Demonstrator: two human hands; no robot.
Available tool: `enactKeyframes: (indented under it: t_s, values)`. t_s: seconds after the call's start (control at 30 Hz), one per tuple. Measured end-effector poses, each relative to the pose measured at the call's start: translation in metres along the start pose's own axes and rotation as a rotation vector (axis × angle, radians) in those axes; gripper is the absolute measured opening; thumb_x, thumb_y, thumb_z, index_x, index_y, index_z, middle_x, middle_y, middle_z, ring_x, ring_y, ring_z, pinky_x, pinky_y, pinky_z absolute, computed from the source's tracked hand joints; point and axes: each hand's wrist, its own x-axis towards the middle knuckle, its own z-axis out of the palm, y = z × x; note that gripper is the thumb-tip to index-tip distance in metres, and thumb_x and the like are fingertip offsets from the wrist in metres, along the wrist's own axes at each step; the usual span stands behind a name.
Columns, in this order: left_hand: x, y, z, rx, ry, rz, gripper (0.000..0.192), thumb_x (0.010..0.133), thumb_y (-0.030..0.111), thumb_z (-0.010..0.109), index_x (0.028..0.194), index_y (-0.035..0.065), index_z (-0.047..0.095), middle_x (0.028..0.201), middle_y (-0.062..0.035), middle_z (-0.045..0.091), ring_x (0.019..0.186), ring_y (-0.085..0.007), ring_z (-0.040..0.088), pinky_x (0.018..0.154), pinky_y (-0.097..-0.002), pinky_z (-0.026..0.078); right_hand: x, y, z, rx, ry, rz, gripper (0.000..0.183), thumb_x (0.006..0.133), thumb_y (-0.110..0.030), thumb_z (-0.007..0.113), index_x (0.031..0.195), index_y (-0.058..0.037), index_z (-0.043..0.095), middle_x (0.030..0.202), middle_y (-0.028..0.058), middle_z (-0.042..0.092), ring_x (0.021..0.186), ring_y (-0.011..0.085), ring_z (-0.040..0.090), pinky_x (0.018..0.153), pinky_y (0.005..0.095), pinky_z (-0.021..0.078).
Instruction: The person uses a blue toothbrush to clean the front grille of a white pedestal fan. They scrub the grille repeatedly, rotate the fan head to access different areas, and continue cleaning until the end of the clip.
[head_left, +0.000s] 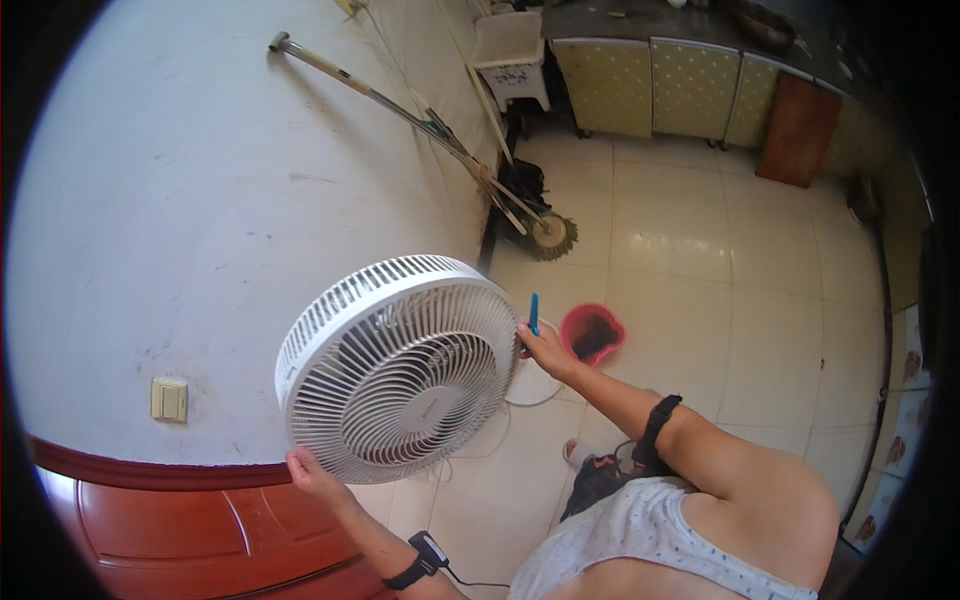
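A white electric fan's round head (431, 409) is tilted in front of me, its spiral wire grille turned partly upward. My left hand (309, 471) grips the lower left rim of the grille. At the opposite rim, my right hand (544, 351) presses against the fan and holds a slim blue tool (534, 310) that points up. The exact kind of tool is unclear. Below the right hand a white round base (534, 384) shows on the floor, partly hidden by the fan head. A pale cord (491, 444) curves over the tiles.
A pink basin (592, 330) with dark contents sits on the tiled floor. Mop and broom handles (405, 112) lean on the white wall near a mop head (551, 234). A red-brown door (172, 525) lies lower left, and kitchen cabinets (690, 86) line the back.
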Motion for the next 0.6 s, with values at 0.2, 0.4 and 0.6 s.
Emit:
enactKeyframes:
  t_s: [0.2,0.4,0.6]
  values:
    - [0.001,0.002,0.005,-0.267,-0.032,-0.117,0.022,0.101,0.02,0.045,0.092,0.0011,0.051,0.09,-0.0026,0.051,0.084,-0.0144,0.046,0.081,-0.03,0.041,-0.003,-0.02,-0.012,0.109,-0.069,0.012,0.037,0.098,-0.041,0.05,0.103,-0.0052,0.059,0.092,-0.0002,0.059,0.083,0.0091,0.053,0.076,0.0273,0.0465]
    - [0.007,-0.013,0.004,-0.26,-0.08,-0.103,0.04,0.101,0.032,0.043,0.118,-0.0035,0.05,0.117,-0.0116,0.056,0.106,-0.0206,0.051,0.094,-0.0342,0.038,-0.017,-0.041,-0.015,0.121,-0.089,-0.033,0.034,0.098,-0.035,0.052,0.101,-0.0027,0.063,0.09,-0.001,0.06,0.085,0.009,0.053,0.081,0.0269,0.0444]
    - [0.019,-0.035,-0.01,-0.266,-0.131,-0.102,0.051,0.101,0.036,0.044,0.13,-0.0062,0.045,0.128,-0.0156,0.053,0.116,-0.0252,0.05,0.1,-0.0371,0.037,-0.025,-0.069,-0.013,0.116,-0.132,-0.114,0.03,0.095,-0.033,0.059,0.099,-0.0031,0.064,0.088,-0.0018,0.06,0.084,0.0078,0.052,0.078,0.0247,0.043]
